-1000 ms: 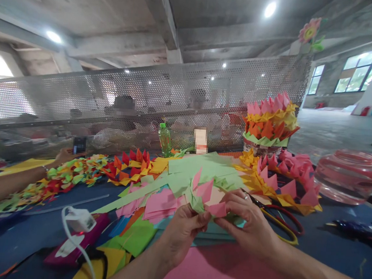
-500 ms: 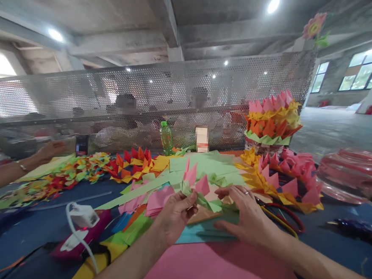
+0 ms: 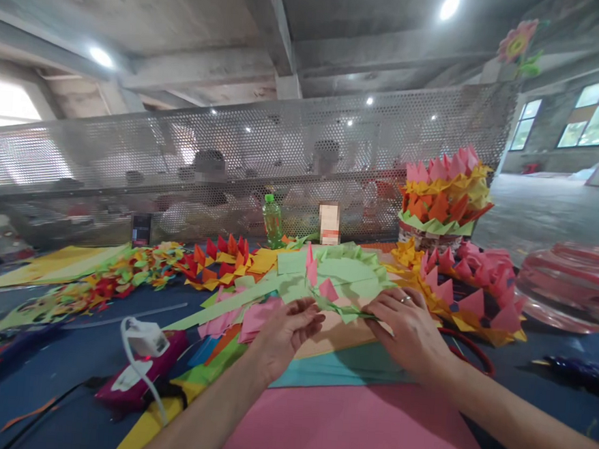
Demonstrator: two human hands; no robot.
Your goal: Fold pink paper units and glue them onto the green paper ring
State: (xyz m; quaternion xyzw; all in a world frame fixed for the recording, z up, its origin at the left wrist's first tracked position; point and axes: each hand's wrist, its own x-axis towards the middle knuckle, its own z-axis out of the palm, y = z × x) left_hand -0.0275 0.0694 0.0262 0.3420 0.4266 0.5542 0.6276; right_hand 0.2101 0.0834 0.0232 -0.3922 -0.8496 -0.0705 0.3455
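Observation:
A light green folded paper strip [image 3: 349,313] with a zigzag edge lies curved between my two hands. Two pink folded paper petals stand up at its left end, one tall petal [image 3: 311,266] and one lower petal [image 3: 329,290]. My left hand [image 3: 286,336] is closed, thumb and fingertips together at the strip's left end; the fingers partly cover what they grip. Lower right along the strip, my right hand [image 3: 409,328], with a ring on one finger, pinches its edge. Beneath lie a peach sheet [image 3: 317,338], blue-green sheets [image 3: 340,372] and pink sheets [image 3: 352,420].
A tiered paper flower [image 3: 442,197] stands at back right, near pink-and-yellow petal rings [image 3: 478,305] and a pink transparent jar [image 3: 567,284]. A purple power strip [image 3: 140,374] with a white charger lies left. Behind are a green bottle [image 3: 272,219] and perforated screen [image 3: 265,133].
My right hand has moved from hovering with fingers apart onto the green strip, which is now stretched out and curved to the right. The other person's arm has withdrawn at far left.

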